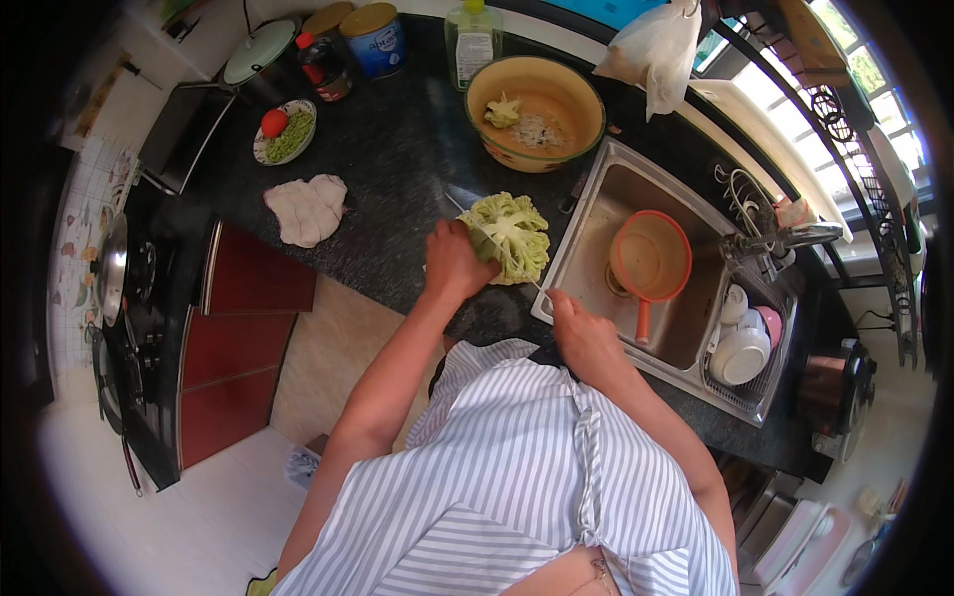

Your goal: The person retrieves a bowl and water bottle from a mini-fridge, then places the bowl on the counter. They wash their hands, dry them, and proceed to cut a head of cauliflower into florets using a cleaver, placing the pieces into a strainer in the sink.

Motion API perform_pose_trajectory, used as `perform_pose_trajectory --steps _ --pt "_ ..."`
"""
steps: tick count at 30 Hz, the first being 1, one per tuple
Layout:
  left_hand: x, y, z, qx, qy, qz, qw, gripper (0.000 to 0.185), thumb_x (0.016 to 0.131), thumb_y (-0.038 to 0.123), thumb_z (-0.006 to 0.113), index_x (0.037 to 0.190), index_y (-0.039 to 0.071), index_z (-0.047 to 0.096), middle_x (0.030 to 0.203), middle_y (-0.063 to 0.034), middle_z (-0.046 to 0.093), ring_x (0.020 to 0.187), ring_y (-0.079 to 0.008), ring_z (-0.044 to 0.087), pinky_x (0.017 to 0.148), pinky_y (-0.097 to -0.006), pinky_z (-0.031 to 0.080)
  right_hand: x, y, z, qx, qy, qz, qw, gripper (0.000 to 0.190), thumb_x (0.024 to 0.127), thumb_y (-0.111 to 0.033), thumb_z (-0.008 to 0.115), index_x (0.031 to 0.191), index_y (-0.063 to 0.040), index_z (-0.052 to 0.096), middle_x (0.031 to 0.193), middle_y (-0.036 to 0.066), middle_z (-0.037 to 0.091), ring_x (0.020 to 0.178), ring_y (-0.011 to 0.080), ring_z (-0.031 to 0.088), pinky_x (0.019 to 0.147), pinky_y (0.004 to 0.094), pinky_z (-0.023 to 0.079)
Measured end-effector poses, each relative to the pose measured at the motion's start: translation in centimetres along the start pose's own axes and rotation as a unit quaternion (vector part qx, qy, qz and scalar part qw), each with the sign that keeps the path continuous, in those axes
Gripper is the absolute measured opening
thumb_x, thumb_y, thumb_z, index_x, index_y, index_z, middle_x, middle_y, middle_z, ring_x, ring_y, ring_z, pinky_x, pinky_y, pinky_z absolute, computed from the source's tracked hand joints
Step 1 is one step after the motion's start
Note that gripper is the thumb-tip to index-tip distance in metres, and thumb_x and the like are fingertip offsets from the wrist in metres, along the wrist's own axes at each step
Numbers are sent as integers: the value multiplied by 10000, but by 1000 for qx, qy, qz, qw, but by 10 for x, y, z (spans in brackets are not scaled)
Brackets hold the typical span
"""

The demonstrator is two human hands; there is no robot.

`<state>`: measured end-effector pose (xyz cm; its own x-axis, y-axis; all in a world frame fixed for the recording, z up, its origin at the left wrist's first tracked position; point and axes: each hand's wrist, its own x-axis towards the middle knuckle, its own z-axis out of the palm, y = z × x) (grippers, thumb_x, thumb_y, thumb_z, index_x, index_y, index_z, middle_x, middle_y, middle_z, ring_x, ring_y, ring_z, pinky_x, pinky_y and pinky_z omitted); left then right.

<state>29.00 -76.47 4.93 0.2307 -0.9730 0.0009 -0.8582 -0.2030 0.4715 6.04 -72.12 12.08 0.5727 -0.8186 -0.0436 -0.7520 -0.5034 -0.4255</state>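
Note:
A pale green cauliflower head [519, 231] lies on the dark speckled countertop, its cut stem side turned up. My left hand [460, 262] grips its left side, the fingers partly hidden by the florets and the hand itself. In my right hand [585, 335], beside the sink's near left corner, is the handle of a knife [531, 280]. The blade appears as a thin line slanting across the cauliflower, close to my left fingers. How deep it sits in the cauliflower is unclear.
Behind stands an enamel basin [535, 153] with a cauliflower piece [503, 112] inside. At right, the steel sink [596, 216] holds an orange-rimmed dipper [651, 257]; dishes [739, 354] fill its rack. A cloth [307, 210] and a bowl of chopped green vegetables [287, 145] with a tomato lie left.

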Motion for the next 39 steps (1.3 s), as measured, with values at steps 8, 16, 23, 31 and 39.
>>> perform_pose_trajectory --steps 8,16,23,31,39 --pt "6 -3 6 -6 7 16 1000 627 597 374 812 1029 -22 589 1050 -222 577 948 -405 591 841 -456 503 67 -18 32 11 36 -15 999 114 869 -67 488 968 -24 453 826 198 649 659 369 661 558 471 534" --pt "14 -4 -2 -6 3 -11 1000 589 609 396 808 1004 4 618 1020 -222 608 899 -386 628 807 -449 522 98 -31 30 21 41 -12 999 151 854 -64 503 980 -17 435 823 232 648 712 415 657 600 504 528" --pt "-2 1 13 -10 -51 14 999 552 633 328 800 1039 4 612 1043 -236 610 941 -402 624 811 -458 523 85 -20 42 20 20 5 1000 162 830 -66 524 973 -19 463 833 224 655 691 416 663 595 494 536" --pt "-10 -55 -5 -196 2 -52 979 508 668 277 817 1032 2 593 1025 -185 566 972 -326 576 851 -399 488 71 -16 12 89 167 -26 982 290 857 -84 561 1140 -37 516 884 162 667 727 365 675 619 448 540" --pt "-1 -79 7 -195 3 -1 981 366 803 270 751 1058 48 611 1077 -131 537 1031 -235 551 906 -332 447 37 -7 -45 432 17 177 884 131 927 -96 578 985 13 620 817 92 645 597 168 605 554 292 496"
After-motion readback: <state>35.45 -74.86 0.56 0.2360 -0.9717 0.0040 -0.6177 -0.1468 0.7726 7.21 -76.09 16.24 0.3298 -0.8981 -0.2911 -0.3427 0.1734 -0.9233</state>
